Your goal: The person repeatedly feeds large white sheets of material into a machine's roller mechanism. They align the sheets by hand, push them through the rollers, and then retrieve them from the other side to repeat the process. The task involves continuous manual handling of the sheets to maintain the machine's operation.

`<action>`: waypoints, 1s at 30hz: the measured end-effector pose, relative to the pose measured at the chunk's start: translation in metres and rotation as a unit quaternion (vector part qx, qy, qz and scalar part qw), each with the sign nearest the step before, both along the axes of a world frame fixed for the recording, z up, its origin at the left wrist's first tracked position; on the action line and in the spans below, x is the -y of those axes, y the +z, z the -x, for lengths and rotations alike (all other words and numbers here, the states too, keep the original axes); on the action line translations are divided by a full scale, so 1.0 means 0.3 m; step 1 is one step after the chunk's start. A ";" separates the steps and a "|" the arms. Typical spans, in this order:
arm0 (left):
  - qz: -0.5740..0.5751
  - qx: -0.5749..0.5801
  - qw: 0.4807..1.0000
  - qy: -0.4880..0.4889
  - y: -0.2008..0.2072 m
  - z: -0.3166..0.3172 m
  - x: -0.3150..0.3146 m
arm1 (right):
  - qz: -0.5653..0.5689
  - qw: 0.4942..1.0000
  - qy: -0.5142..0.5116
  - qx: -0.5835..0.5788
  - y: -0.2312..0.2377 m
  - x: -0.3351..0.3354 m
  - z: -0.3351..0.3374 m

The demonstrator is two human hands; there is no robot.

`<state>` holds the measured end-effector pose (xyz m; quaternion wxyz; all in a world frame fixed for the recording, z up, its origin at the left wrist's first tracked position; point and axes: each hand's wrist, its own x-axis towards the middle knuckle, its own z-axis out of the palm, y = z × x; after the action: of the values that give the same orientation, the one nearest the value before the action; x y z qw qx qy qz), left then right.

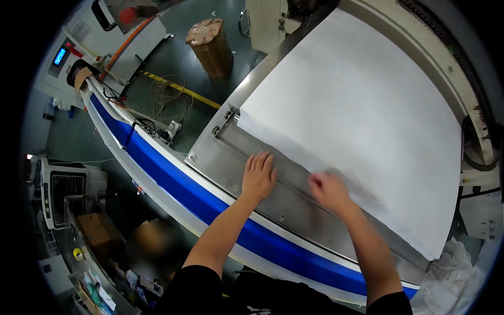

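A large white sheet point(357, 100) lies over a metal machine table point(210, 152), its near edge slightly wavy. My left hand point(258, 176) rests on the bare metal strip in front of the sheet, palm down with fingers stretched out, holding nothing. To its right, my right hand point(329, 191) is over the sheet's near edge, somewhat blurred. Its fingers are curled in, and whatever may be between them is hidden. A faint crease or mark shows on the sheet to the right of this hand.
A blue strip with white rails point(189, 191) runs along the table's near side. Crumpled white material point(454, 278) lies at the right corner. Beyond the table stand a brown wrapped roll point(210, 50) and a coil of cable point(168, 100) on the floor. A curved machine beam point(420, 47) borders the far side.
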<state>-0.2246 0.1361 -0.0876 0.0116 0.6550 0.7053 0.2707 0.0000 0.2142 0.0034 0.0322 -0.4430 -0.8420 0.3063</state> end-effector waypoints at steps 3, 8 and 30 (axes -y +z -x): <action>0.011 0.007 1.000 0.002 0.008 0.002 -0.008 | 0.000 0.996 -0.014 -0.088 -0.016 -0.169 0.189; 0.031 0.030 0.999 0.008 0.010 0.003 -0.014 | 0.011 0.990 -0.023 -0.137 -0.067 -0.388 0.461; 0.022 0.060 0.998 0.010 0.030 0.016 -0.046 | -0.023 0.991 -0.050 -0.123 -0.123 -0.499 0.590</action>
<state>-0.2295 0.1497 -0.0788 0.0651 0.6302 0.7156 0.2940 -0.1772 0.3638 -0.0336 0.1611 -0.4430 -0.8149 0.3372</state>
